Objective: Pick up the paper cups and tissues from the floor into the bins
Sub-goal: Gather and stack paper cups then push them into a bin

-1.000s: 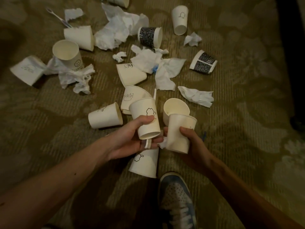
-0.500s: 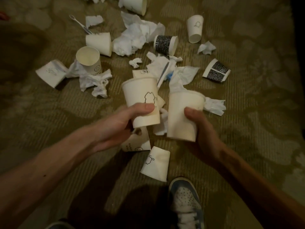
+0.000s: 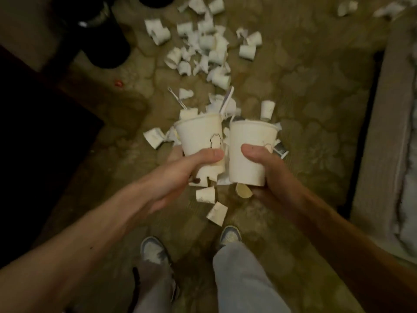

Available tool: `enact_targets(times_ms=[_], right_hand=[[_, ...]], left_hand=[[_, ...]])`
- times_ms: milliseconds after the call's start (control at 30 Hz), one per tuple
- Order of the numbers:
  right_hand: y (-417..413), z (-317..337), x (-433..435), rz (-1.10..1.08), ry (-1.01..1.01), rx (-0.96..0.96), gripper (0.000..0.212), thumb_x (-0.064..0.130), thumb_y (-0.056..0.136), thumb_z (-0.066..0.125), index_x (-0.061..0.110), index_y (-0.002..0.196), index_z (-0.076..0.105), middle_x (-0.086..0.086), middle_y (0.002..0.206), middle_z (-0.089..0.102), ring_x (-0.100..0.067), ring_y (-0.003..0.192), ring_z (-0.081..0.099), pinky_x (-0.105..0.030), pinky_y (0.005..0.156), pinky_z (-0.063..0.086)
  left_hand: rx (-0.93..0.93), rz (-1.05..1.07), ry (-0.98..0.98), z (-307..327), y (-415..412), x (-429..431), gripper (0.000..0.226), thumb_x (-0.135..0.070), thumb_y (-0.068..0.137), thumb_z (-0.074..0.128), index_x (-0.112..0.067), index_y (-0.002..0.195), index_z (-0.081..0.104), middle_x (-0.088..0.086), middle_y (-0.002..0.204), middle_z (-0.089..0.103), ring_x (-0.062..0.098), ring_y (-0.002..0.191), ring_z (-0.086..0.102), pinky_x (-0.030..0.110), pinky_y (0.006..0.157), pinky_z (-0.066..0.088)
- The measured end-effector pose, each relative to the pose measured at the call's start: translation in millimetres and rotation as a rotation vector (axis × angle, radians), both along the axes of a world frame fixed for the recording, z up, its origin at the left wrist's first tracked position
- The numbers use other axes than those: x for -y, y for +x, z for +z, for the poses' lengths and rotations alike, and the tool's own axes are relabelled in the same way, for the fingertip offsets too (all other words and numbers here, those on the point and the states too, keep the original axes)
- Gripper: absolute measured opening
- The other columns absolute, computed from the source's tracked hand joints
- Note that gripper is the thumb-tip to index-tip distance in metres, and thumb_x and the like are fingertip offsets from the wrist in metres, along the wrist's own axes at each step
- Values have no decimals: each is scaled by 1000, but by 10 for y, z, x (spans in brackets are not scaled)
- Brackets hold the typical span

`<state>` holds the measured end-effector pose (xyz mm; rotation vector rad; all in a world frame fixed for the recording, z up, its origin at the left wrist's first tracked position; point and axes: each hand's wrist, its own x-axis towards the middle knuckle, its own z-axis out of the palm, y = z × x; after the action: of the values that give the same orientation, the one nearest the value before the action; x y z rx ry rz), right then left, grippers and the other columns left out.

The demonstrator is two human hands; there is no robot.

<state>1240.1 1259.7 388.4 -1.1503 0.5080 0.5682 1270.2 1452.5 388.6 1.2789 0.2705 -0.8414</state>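
Above the carpet (image 3: 304,91), each hand's grip clasps an upright, mouth-up cup: left hand (image 3: 180,175), left cup (image 3: 198,136); right hand (image 3: 268,175), right cup (image 3: 250,141).

Both bare forearms reach forward and converge in front of the body. The left hand (image 3: 191,168) wraps a white paper cup (image 3: 200,136), thumb lying across its near side and fingers hidden behind it. The right hand (image 3: 268,170) grips a second cup (image 3: 250,152) just beside the first, thumb pressed on the front, palm cradling the base. Both wrists are straight and level.
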Motion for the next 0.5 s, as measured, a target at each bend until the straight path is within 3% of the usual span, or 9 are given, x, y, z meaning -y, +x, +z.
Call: enact_targets(times_ms=[67, 133, 233, 367, 500], right_hand=[[42, 733, -41, -44, 21, -75, 89, 34, 49, 91, 12, 127, 53, -10, 101, 75, -26, 90, 74, -35, 64, 58], [96, 1440, -82, -55, 56, -97, 98, 35, 48, 91, 9, 133, 49, -16, 113, 71, -31, 100, 71, -41, 70, 59], [205, 2354, -147, 14, 92, -46, 83, 36, 61, 86, 9, 132, 52, -16, 118, 69, -31, 110, 67, -44, 88, 56], [409, 3220, -320, 52, -1, 30, 87, 44, 58, 79, 15, 135, 48, -12, 117, 70, -27, 107, 69, -44, 91, 56], [603, 3689, -659, 153, -181, 122, 90, 69, 56, 65, 31, 133, 37, -7, 118, 67, -27, 103, 69, -47, 89, 57]], left_hand=[[-21, 60, 4, 759, -34, -36, 74, -32, 62, 81, -10, 128, 54, 1, 95, 76, 12, 84, 73, 20, 63, 55], [-49, 111, -15, 1480, -35, -49, 72, -34, 63, 86, -10, 124, 55, 2, 93, 77, 13, 83, 73, 24, 65, 57], [-60, 216, -36, 2398, -15, -95, 59, -29, 65, 78, -10, 117, 61, 6, 97, 76, 16, 87, 74, 28, 70, 60], [1, 278, -2, 3291, 21, -228, 56, -31, 65, 81, -14, 115, 61, 4, 98, 77, 18, 90, 74, 26, 67, 58], [46, 337, 24, 3804, 57, -436, 53, -30, 68, 84, -17, 115, 62, 2, 101, 76, 18, 93, 74, 27, 70, 58]])
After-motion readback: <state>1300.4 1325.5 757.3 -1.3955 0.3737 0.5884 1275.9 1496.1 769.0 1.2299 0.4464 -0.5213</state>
